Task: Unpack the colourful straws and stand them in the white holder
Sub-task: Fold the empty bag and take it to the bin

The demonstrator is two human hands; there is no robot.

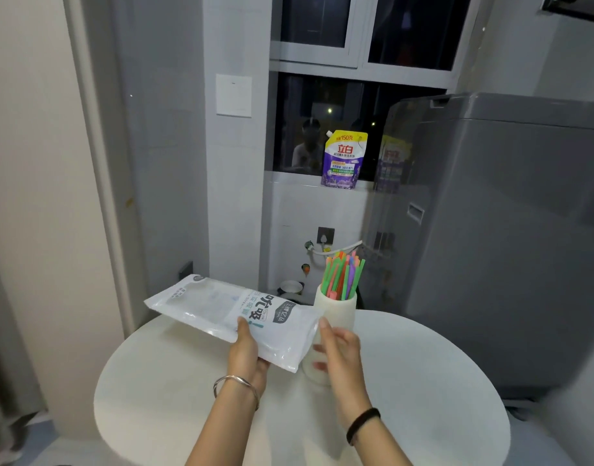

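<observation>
The colourful straws (342,277) stood bunched in the white holder (339,311), tips up and fanned slightly; green, orange, red, pink and blue pieces were visible, each cut at a slant at the top. The holder was a plain, tall, matte white cylinder standing upright on the far half of the bench (423,381), near its middle. The straw package (235,307), a flat translucent white pouch printed with dark and teal characters, was held above the bench just left of the holder, its long axis running toward the left rear. The left hand (246,351) gripped the package at its near edge, thumb on top and fingers beneath, so that grip was clamped on the pouch. The right hand (341,344) sat in front of the holder with fingers spread and motion-blurred; its grip was apart, and contact with the holder could not be confirmed. A silver bangle (236,386) circled the left wrist and a black band (362,423) the right. The bench was 1 round white top. Behind it, a purple detergent pouch (344,159) stood on the window sill (299,179) beneath a dark window (322,95). A grey washing machine (507,230) filled the right side, and a white wall switch (234,94) was mounted left of the window.
</observation>
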